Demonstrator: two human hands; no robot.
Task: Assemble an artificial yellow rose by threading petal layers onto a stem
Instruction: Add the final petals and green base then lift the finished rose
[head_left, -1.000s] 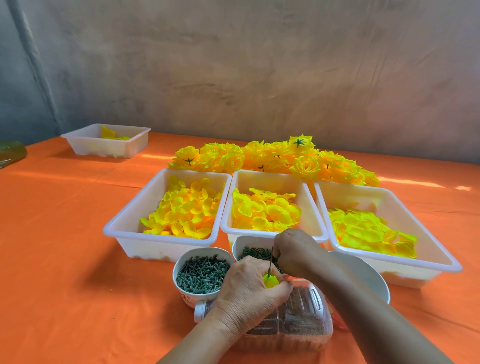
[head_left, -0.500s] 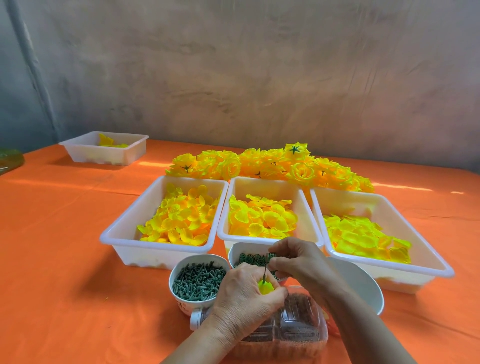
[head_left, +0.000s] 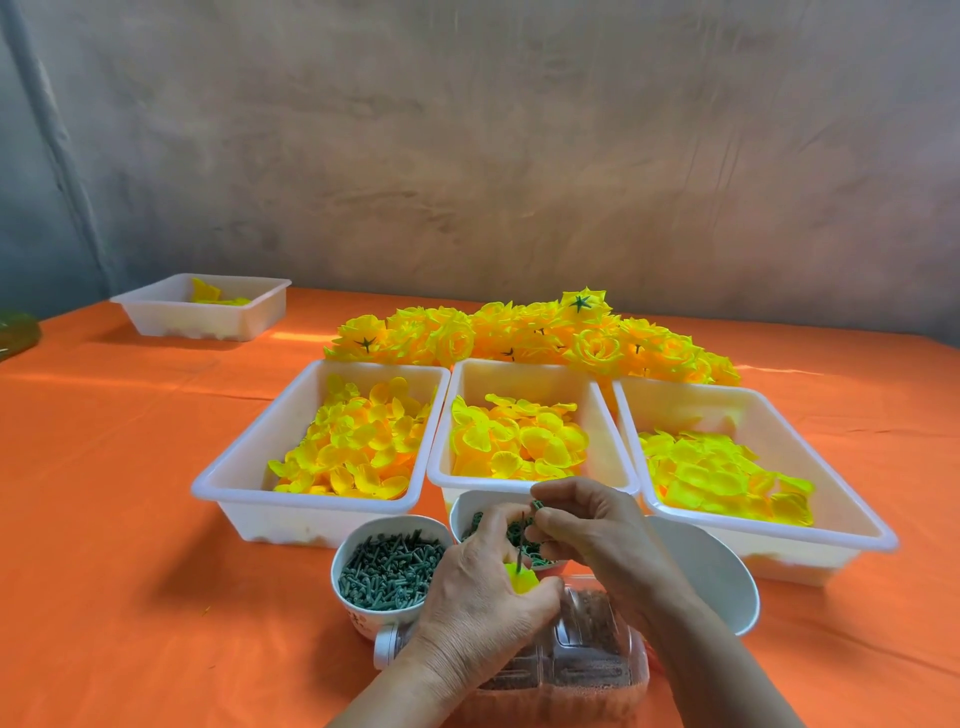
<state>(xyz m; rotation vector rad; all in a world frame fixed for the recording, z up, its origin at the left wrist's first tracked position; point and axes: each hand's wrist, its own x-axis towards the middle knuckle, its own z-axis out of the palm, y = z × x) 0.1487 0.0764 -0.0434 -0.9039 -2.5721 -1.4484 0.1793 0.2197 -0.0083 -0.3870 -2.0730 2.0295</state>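
Down at the near edge of the table (head_left: 130, 519), in the head view, both hands are bunched together over a small bowl (head_left: 464, 512) of green bits. The left hand (head_left: 483, 597) has its fingers (head_left: 543, 590) curled tight round a little yellow bud (head_left: 521, 578), and the thin green stem (head_left: 520, 535) pokes straight up out of that grip. The right hand (head_left: 587, 525) sits just behind it, thumb and forefinger pinching a tiny green piece (head_left: 536, 505) right by the stem's tip. It's too small for me to tell whether it's on the tip yet or just beside it.

A cup (head_left: 343, 551) of green pegs stands just left of the bowl, and a clear bottle (head_left: 587, 660) lies under the wrists. Three trays (head_left: 249, 467) of yellow petals (head_left: 358, 441) sit side by side behind the hands, and behind them is a heap of finished roses (head_left: 535, 332).

My read is this one's barely started: there's a bud on the stem but no petal layers. The next move looks like sliding that green piece down the stem. That means keeping the stem dead still and lining a tiny hole up with a skinny tip, which is fiddly stuff. After that the right hand would have to let go and reach into a tray for a petal layer.
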